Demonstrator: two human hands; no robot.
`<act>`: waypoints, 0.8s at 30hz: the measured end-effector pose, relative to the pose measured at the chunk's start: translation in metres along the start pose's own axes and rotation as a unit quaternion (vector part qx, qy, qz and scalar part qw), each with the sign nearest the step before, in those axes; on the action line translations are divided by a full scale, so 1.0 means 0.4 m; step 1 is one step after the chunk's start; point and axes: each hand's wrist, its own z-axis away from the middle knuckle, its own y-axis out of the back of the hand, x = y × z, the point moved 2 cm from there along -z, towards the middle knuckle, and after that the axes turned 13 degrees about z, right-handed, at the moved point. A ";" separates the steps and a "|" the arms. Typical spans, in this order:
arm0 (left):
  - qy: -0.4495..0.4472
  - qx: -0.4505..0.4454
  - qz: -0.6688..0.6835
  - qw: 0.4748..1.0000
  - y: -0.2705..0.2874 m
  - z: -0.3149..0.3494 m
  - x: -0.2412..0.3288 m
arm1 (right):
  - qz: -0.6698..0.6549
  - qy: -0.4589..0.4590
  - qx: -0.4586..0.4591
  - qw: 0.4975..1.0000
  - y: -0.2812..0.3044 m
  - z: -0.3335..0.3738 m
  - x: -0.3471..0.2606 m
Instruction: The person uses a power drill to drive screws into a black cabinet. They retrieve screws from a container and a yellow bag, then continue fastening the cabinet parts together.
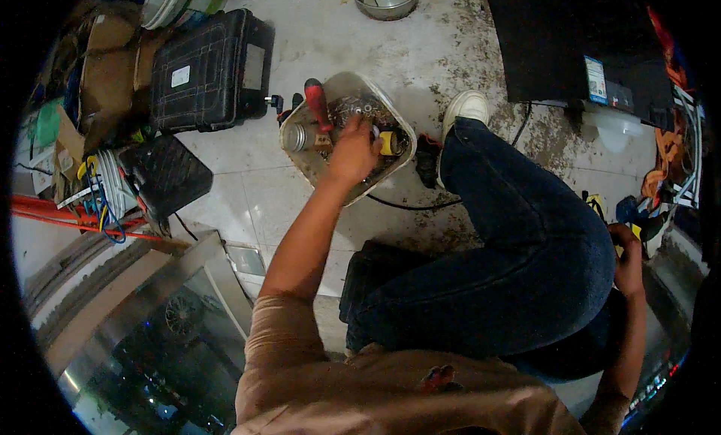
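the tub [345, 84], pale and roughly square, stands on the floor [293, 183] ahead of the person. a bed of small metal parts [368, 107] lies inside it, the finer pieces too small to identify.

the left hand [354, 151] is inside the tub, back uppermost, fingers slightly spread and pointed into the parts. the fingertips are not clear; whether they pinch a piece cannot be told. the right hand [627, 247] is low beside the bent knee, well apart from the tub, its fingers bent; whether it holds anything cannot be told.

also in the tub: a red-handled tool [315, 103], leaning up toward the far left rim; a jar with a metal lid [296, 137], lying at the left corner; a yellow roll [388, 143], just right of the left hand. a black cable [413, 207] runs along the floor by the tub.

recommended practice, in this inspector's judgement: spread the parts thinly with flat fingertips, since loose metal may hide sharp points. shift the yellow roll and red-handled tool aside for a clearer view. the right hand could steady the rim. pinch single pieces and lift straight up, lest others spill.
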 end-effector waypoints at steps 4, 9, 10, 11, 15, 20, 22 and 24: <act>0.013 -0.102 -0.048 0.994 -0.010 0.016 0.058 | -0.005 -0.007 -0.001 1.000 0.004 0.002 0.007; 0.001 -0.163 0.040 0.986 0.058 0.084 0.054 | -0.001 -0.006 -0.006 1.000 0.002 -0.007 -0.005; 0.043 -0.197 0.046 0.978 0.074 0.086 0.044 | 0.000 -0.007 -0.007 1.000 0.002 -0.008 -0.004; 0.086 -0.230 0.051 0.968 0.093 0.087 0.035 | 0.001 -0.010 -0.008 1.000 0.003 -0.009 -0.003; 0.200 -0.292 0.005 0.935 0.144 0.045 0.065 | -0.013 -0.011 0.001 1.000 0.004 -0.016 -0.013; 0.161 -0.279 -0.028 0.946 0.139 0.034 0.018 | 0.000 -0.002 0.003 1.000 0.004 -0.019 -0.008; 0.123 -0.179 -0.042 0.975 0.150 0.023 0.020 | -0.003 0.000 0.009 1.000 0.001 -0.017 -0.005; 0.045 0.016 -0.044 0.998 0.182 0.008 0.040 | -0.005 0.005 0.020 1.000 -0.001 -0.014 -0.003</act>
